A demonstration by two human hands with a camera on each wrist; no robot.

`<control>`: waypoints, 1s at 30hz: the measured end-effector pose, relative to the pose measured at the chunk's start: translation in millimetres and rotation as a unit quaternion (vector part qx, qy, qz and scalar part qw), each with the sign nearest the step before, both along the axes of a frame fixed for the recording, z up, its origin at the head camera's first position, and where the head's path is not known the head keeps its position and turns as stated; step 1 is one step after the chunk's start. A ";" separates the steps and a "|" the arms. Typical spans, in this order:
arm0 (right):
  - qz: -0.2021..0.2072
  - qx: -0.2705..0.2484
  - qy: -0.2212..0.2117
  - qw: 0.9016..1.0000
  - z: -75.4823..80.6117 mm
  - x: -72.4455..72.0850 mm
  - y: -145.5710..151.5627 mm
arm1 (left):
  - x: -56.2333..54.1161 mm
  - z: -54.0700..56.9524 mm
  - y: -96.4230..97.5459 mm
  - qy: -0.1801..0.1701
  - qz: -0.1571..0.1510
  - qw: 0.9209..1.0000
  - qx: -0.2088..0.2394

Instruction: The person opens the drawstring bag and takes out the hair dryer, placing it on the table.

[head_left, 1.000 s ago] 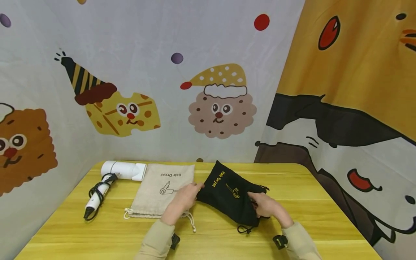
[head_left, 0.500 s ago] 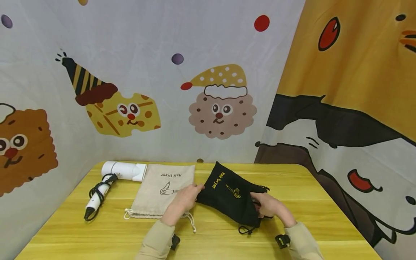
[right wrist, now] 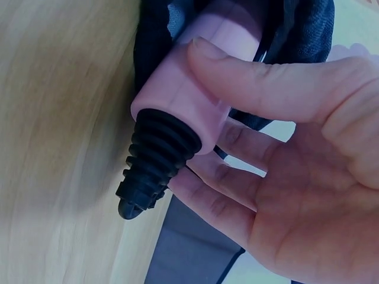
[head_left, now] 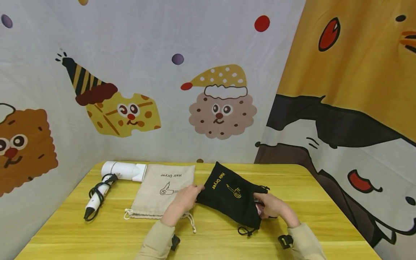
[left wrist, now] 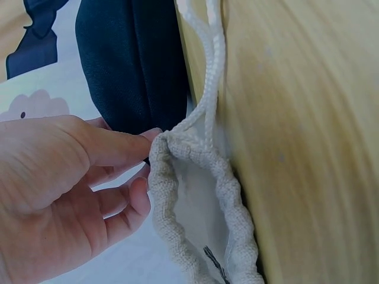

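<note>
A black drawstring bag printed "Hair Dryer" lies slanted on the table. My left hand pinches its left corner between thumb and fingers, above the right edge of a beige drawstring bag. At the black bag's mouth, my right hand grips the pink handle of what looks like a hair dryer. Its black ribbed cord guard sticks out past the fingers in the right wrist view. The rest of the pink thing is hidden inside the black bag.
A white hair dryer lies at the back left, its black cord wound round its handle. White drawstrings trail from the beige bag. A printed curtain hangs behind the wooden table.
My right hand has shifted slightly right, away from the black bag, and more pink shows at its mouth. My left hand stays at the bag's corner.
</note>
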State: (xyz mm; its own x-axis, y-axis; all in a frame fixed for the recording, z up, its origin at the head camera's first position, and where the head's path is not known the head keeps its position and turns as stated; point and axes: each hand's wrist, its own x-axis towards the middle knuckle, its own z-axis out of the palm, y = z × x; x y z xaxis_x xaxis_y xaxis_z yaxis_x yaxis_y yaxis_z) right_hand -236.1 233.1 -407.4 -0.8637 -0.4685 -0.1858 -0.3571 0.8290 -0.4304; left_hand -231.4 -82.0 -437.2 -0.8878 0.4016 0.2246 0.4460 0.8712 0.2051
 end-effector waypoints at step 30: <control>0.027 0.003 0.024 0.999 -3.3 -0.5 27.3 | 1.3 0.7 -2.3 -0.012 0.004 1.000 0.003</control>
State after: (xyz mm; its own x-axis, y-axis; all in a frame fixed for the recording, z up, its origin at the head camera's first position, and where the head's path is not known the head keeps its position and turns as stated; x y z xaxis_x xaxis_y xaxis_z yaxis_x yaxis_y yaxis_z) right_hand -236.6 260.4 -410.7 -0.8447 -0.5144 -0.1477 -0.4218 0.8098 -0.4077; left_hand -230.0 -84.3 -436.4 -0.8962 0.3929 0.2061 0.4338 0.8735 0.2210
